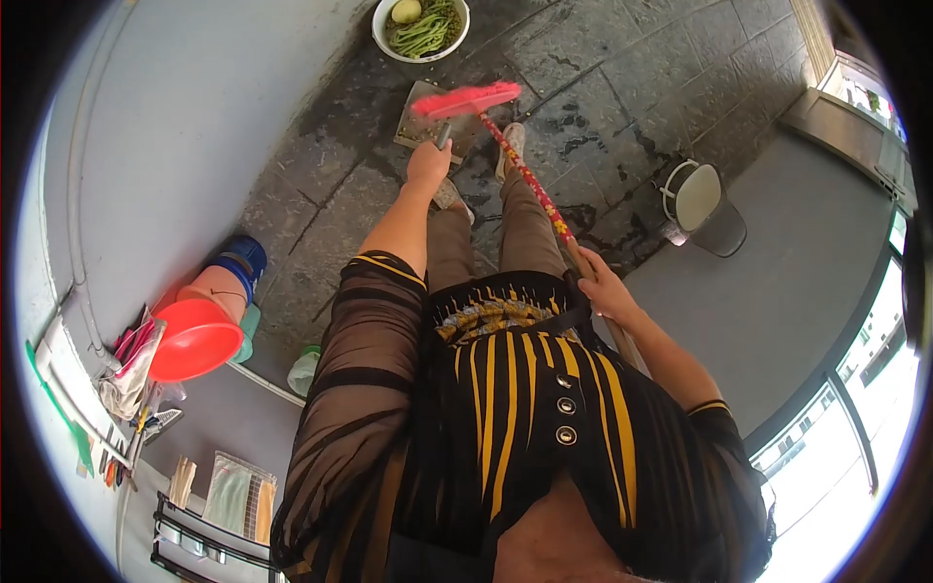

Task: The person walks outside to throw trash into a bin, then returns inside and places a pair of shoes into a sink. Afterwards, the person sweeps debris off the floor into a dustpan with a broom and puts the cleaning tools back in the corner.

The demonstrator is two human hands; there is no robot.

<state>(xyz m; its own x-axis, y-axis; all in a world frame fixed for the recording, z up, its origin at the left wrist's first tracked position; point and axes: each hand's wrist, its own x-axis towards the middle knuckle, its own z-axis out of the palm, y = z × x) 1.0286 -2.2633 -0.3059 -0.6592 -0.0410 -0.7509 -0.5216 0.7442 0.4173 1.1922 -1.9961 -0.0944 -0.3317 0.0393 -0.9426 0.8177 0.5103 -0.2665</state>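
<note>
My left hand (429,163) is closed around the grey handle of a dustpan (413,119), which is low over the tiled floor in front of my feet. Small bits lie in the pan. My right hand (606,288) grips the broom (530,180) partway along its stick, near my right hip. The stick has a red and yellow pattern, and the pink broom head is raised above the dustpan, hiding part of it. Beyond them, a white basin (380,37) holds green beans and a round yellowish vegetable (406,11).
Wet patches mark the dark tiles (622,126). A pale bucket (696,197) stands at the right, next to a grey panel. To the left are a red basin (197,340), a blue bucket (240,260) and hanging cloths. A small green bin (304,369) sits behind my left side.
</note>
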